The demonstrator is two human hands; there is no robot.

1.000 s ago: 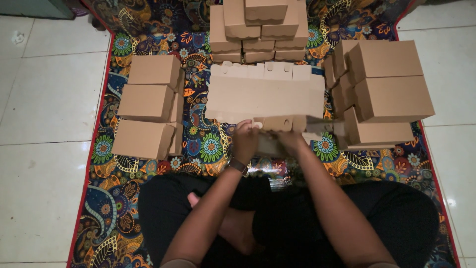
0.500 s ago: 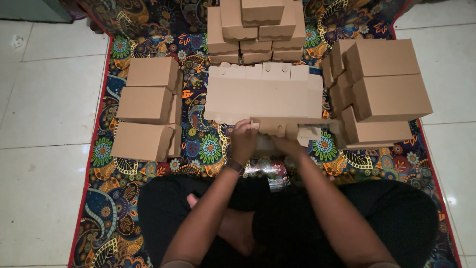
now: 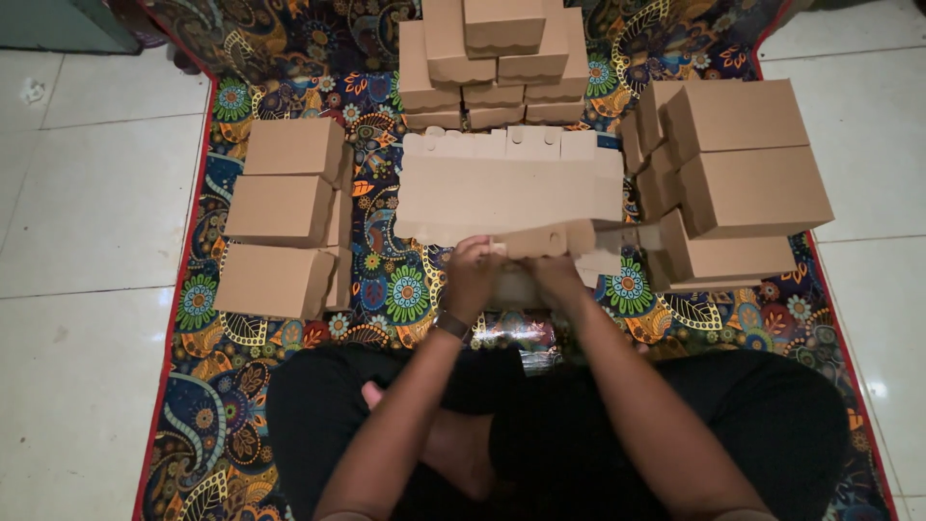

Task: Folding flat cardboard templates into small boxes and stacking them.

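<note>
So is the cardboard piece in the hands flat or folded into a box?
Partly folded: the cardboard piece bends between left hand and right hand.

One view only, from a camera on the person's head, looking steeply down and forward over the crossed legs (image 3: 579, 434). It sits close: the forearms fill the lower middle, and the hands, left hand (image 3: 470, 280) and right hand (image 3: 557, 280), meet just below the frame's centre. The mat (image 3: 386, 289) runs from the bottom edge to the top edge, its far edge cut off. The mat's left edge slants up beside tiled floor (image 3: 87, 212); its right edge shows with floor at the right. Boxes (image 3: 280, 207) along the mat's left, far and right sides lie fully in view.
</note>
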